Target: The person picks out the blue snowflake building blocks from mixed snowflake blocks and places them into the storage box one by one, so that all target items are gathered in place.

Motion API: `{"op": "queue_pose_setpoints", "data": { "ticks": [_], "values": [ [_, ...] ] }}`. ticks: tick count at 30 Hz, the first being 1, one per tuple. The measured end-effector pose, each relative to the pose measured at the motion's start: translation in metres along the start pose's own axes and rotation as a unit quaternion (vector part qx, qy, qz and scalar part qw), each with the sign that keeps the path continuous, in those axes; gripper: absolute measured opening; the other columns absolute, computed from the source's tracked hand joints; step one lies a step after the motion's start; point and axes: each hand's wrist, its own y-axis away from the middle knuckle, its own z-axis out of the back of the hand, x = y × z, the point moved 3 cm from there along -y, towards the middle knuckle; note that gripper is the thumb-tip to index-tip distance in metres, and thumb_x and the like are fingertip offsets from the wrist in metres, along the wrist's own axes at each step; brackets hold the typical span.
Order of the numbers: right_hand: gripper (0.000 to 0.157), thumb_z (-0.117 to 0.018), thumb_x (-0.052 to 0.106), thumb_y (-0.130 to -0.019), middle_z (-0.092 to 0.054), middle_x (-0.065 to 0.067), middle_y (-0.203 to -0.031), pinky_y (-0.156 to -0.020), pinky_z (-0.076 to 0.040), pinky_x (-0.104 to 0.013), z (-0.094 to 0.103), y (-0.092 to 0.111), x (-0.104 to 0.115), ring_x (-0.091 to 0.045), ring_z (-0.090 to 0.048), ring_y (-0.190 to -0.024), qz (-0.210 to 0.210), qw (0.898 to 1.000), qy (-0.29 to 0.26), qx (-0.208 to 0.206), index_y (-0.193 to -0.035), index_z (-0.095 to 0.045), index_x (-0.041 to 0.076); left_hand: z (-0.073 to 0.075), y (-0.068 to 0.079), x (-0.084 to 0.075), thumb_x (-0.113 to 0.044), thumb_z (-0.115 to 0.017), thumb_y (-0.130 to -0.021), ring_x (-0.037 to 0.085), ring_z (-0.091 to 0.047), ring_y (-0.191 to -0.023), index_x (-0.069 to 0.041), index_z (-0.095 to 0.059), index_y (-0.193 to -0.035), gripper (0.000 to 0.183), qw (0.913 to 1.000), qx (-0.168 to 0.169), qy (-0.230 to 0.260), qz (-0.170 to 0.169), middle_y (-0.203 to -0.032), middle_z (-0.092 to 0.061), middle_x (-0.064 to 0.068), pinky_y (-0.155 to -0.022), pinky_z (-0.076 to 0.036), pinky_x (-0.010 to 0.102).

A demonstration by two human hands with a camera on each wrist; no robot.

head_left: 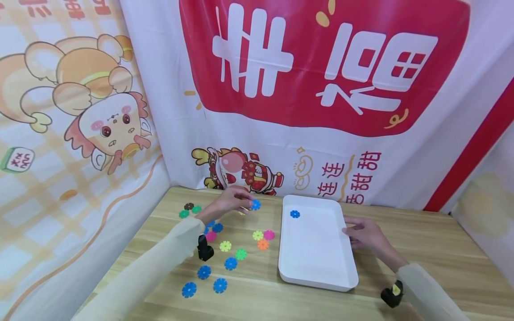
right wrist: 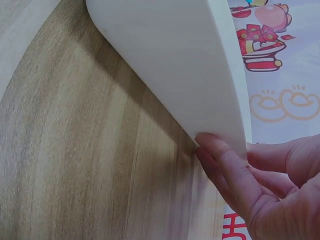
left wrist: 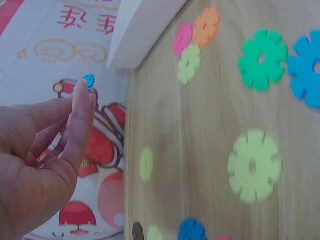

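Observation:
My left hand (head_left: 234, 200) is raised over the back of the table and pinches a blue notched plastic disc (head_left: 255, 204) between thumb and fingertips. In the left wrist view only a bit of that blue disc (left wrist: 88, 80) shows past the thumb. My right hand (head_left: 363, 232) grips the right wall of a white tray (head_left: 317, 285), its thumb at the rim and fingers against the outer side. Inside the tray, near its back left corner, lies another blue disc (head_left: 295, 214).
Left of the tray, loose notched discs lie scattered on the wooden table (head_left: 249, 298): several blue, a green disc (head_left: 241, 254), an orange disc (head_left: 263, 244), a pink disc (head_left: 269, 234) and a brown disc (head_left: 189, 206). A printed cloth (head_left: 305, 147) hangs along the back edge.

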Motion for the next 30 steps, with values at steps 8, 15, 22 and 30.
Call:
{"op": "queue_pose_setpoints", "data": {
  "ticks": [8,15,22,30],
  "values": [
    [0.05,-0.068,0.009,-0.102,-0.068,-0.032,-0.121,-0.071,-0.065,-0.04,-0.001,0.003,0.004,-0.026,-0.075,-0.09,0.006,1.0,0.006,-0.002,-0.146,-0.052,-0.008,-0.041,-0.01,-0.014,-0.005,-0.068,-0.101,0.042,-0.075,-0.101,0.007,-0.071,-0.122,0.024,0.9991,0.041,0.003,-0.008,-0.108,-0.076,0.02,-0.097,-0.058,0.057],
    [0.049,-0.067,0.01,-0.101,-0.07,-0.03,-0.116,-0.069,-0.065,-0.039,-0.003,0.004,0.002,-0.023,-0.075,-0.087,0.022,1.0,0.011,-0.002,-0.145,-0.053,-0.009,-0.072,-0.023,-0.019,-0.002,-0.069,-0.1,0.044,-0.075,-0.096,0.008,-0.072,-0.119,0.022,0.9974,0.062,0.002,-0.039,-0.106,-0.076,0.021,-0.094,-0.058,0.06],
    [0.05,-0.067,0.01,-0.102,-0.069,-0.031,-0.118,-0.069,-0.065,-0.038,-0.003,0.003,0.003,-0.023,-0.074,-0.088,0.012,1.0,0.014,-0.003,-0.146,-0.053,-0.007,-0.104,-0.032,-0.023,0.002,-0.073,-0.095,0.022,-0.074,-0.073,0.009,-0.075,-0.11,0.017,0.993,0.064,-0.081,-0.058,-0.094,-0.077,0.015,-0.082,-0.064,0.049],
    [0.05,-0.067,0.01,-0.101,-0.069,-0.03,-0.118,-0.068,-0.064,-0.036,-0.003,0.003,0.003,-0.021,-0.073,-0.086,-0.001,1.0,0.022,-0.003,-0.146,-0.053,-0.007,-0.125,-0.039,-0.024,0.006,-0.072,-0.094,0.022,-0.07,-0.071,0.002,-0.078,-0.103,0.012,0.9805,0.067,-0.174,-0.061,-0.097,-0.076,0.01,-0.063,-0.058,0.024]
  ]
}}
